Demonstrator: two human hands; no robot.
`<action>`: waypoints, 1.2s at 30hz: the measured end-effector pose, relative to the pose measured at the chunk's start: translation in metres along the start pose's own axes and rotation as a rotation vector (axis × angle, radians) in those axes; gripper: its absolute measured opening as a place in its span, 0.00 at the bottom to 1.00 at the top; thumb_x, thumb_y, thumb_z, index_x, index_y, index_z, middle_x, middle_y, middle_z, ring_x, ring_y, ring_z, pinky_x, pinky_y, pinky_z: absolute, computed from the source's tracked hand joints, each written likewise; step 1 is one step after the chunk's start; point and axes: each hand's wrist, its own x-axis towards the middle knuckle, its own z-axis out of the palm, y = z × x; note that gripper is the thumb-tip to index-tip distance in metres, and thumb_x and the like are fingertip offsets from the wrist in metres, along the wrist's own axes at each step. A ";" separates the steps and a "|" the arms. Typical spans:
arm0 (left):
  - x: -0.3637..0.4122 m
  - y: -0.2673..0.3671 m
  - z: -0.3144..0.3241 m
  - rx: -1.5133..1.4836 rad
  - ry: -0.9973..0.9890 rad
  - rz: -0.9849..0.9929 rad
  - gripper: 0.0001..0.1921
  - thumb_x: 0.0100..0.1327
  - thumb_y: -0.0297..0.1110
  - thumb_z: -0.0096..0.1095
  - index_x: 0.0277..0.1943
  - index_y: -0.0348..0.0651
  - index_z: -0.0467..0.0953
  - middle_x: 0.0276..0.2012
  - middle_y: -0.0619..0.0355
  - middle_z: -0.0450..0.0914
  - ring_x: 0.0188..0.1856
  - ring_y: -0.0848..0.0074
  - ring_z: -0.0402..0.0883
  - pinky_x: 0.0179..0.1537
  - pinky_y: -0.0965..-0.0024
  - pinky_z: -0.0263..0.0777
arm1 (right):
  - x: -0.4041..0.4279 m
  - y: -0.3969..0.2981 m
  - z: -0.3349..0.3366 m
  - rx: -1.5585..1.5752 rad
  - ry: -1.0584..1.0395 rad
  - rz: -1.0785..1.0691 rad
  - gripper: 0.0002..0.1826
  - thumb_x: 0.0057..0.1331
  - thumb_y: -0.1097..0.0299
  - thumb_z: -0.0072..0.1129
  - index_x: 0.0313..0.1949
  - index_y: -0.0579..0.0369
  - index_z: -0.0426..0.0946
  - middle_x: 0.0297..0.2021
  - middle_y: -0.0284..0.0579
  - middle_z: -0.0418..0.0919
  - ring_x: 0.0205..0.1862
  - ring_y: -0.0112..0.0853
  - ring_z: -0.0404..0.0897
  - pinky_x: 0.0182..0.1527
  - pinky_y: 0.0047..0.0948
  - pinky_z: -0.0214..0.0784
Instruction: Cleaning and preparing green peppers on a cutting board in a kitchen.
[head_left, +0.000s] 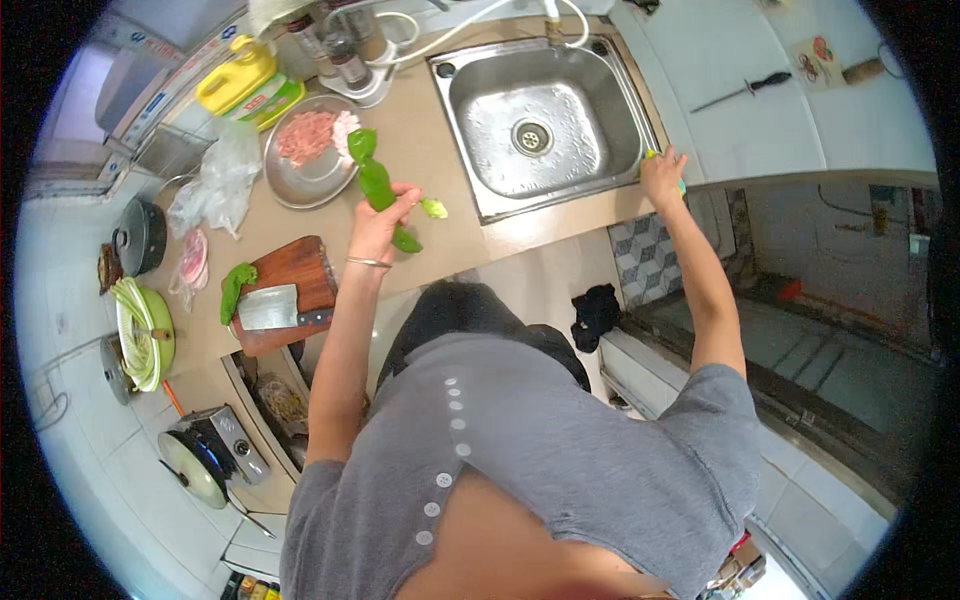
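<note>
My left hand (377, 223) grips a long green pepper (376, 185) above the counter. A pale green-yellow piece (434, 208), perhaps the pepper's seed core, shows beside the fingertips; whether it is held or lying there is unclear. At the sink's right rim is my right hand (663, 176), fingers spread. Bits of yellow-green and teal show around it, but what they belong to is mostly hidden. A cleaver (268, 307) lies flat on a wooden cutting board (315, 259) left of my left forearm. Another green pepper (237, 291) rests on the board's left edge.
A metal plate (289, 186) holds chopped pink meat (306, 137). Behind it stands a yellow oil jug (240, 79). The wet steel sink (525, 71) is set into the counter. Plastic bags (225, 176), a lidded pot (142, 238), a green basket (161, 352) and a stove (240, 442) line the left.
</note>
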 end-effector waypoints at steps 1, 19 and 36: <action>-0.001 0.006 0.001 -0.008 0.018 0.010 0.10 0.54 0.30 0.71 0.37 0.38 0.79 0.26 0.66 0.75 0.26 0.85 0.67 0.28 0.80 0.60 | 0.002 -0.020 -0.036 0.177 0.062 -0.085 0.13 0.57 0.67 0.51 0.37 0.42 0.84 0.39 0.41 0.81 0.53 0.38 0.70 0.50 0.55 0.56; 0.004 -0.029 0.037 0.447 -0.354 -0.014 0.13 0.54 0.34 0.70 0.43 0.41 0.81 0.34 0.64 0.79 0.29 0.87 0.72 0.28 0.82 0.64 | -0.193 -0.208 -0.083 2.877 -0.434 0.705 0.09 0.68 0.68 0.52 0.42 0.62 0.73 0.39 0.42 0.76 0.42 0.27 0.76 0.45 0.24 0.73; 0.023 -0.029 0.123 0.549 -0.255 -0.006 0.14 0.58 0.39 0.67 0.43 0.40 0.80 0.31 0.64 0.80 0.27 0.87 0.72 0.29 0.81 0.65 | -0.092 -0.063 0.020 1.585 0.483 0.924 0.14 0.65 0.62 0.53 0.39 0.62 0.75 0.34 0.48 0.79 0.35 0.36 0.77 0.39 0.34 0.68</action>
